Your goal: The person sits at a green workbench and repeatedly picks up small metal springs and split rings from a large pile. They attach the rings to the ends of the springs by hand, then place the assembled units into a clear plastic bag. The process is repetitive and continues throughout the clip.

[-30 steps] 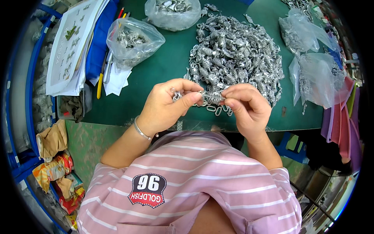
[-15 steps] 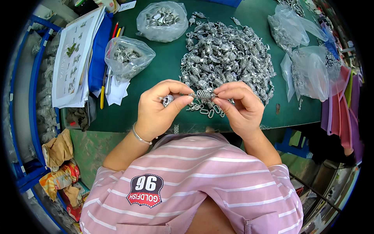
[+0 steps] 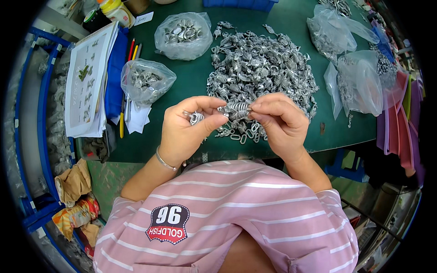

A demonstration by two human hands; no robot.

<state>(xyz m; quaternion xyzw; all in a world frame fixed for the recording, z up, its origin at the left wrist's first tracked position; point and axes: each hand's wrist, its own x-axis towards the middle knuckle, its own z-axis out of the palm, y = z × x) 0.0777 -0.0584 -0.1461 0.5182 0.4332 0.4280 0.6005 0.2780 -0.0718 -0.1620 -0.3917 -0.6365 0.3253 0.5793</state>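
Tabletop [image 3: 191, 75], green, beneath heaped metal coils [image 3: 264, 68], blue shelving [image 3: 42, 123] leftward.

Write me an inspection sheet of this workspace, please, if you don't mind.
Surface: green table, dark mark near its front edge.
Job's things: coil, in hand; heap of metal pieces beyond it.
Clutter: left bags and right bags of metal parts; papers; red pencil.
Hands: left hand and right hand pinch the coil from opposite ends; the left hand also holds a second piece.
Cables: cannot tell for certain.
Surroundings: blue rack and crumpled brown paper at left.
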